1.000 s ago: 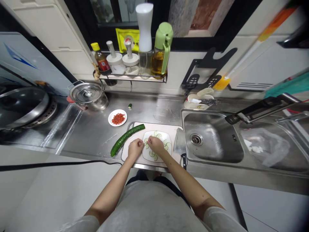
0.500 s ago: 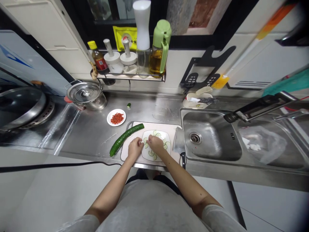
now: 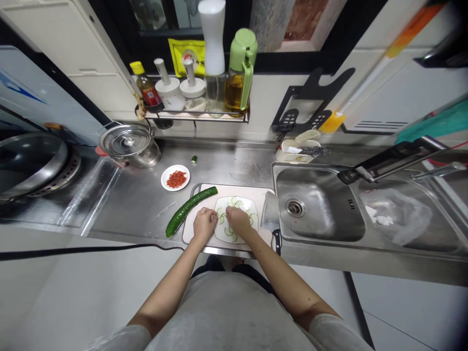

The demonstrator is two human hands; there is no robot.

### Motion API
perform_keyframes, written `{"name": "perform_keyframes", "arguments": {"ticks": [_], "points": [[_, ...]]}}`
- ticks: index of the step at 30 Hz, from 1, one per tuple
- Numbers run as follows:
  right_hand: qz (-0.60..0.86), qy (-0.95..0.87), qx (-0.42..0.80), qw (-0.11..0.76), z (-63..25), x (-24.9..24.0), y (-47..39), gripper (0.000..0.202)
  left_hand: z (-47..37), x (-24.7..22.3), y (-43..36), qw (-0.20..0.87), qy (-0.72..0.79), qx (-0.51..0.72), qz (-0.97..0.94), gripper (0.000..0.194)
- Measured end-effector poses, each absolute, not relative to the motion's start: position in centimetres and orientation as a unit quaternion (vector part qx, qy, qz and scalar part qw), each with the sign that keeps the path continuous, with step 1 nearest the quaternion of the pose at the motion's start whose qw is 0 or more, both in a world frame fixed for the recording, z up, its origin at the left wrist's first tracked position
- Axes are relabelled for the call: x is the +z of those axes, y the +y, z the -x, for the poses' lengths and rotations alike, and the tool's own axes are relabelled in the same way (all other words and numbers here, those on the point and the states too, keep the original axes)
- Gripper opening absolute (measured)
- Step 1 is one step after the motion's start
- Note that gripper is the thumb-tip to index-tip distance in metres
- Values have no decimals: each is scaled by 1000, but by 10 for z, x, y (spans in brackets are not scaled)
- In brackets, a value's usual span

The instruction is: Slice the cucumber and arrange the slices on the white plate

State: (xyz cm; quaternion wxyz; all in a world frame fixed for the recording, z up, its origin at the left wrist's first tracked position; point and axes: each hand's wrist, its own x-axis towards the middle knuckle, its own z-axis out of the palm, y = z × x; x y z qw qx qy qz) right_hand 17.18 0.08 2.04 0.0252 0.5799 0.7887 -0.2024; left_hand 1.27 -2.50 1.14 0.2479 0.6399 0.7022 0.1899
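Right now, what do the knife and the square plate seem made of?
Knife blade: grey metal, probably steel, by its dull sheen. Knife handle: black, perhaps plastic; too small to tell. Square plate: smooth white, thin dark edge line, likely ceramic, possibly melamine.

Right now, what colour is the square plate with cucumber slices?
The square plate is white with a thin dark edge, seen best in the head view.

From my remote seat, I hold my bare left hand point(image 3: 204, 224) curled and my bare right hand point(image 3: 238, 220) bent inward, near but apart. My left forearm point(image 3: 166, 285) and right forearm point(image 3: 287, 278), both bare, converge forward; I can't quite judge either grip.
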Motion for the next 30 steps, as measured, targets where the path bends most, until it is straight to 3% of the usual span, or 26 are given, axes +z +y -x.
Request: {"name": "perform_keyframes", "arguments": {"ticks": [30], "points": [[-623, 744, -242, 14, -160, 19, -12, 23, -18, 14, -19, 225, 687, 136, -677, 8]]}}
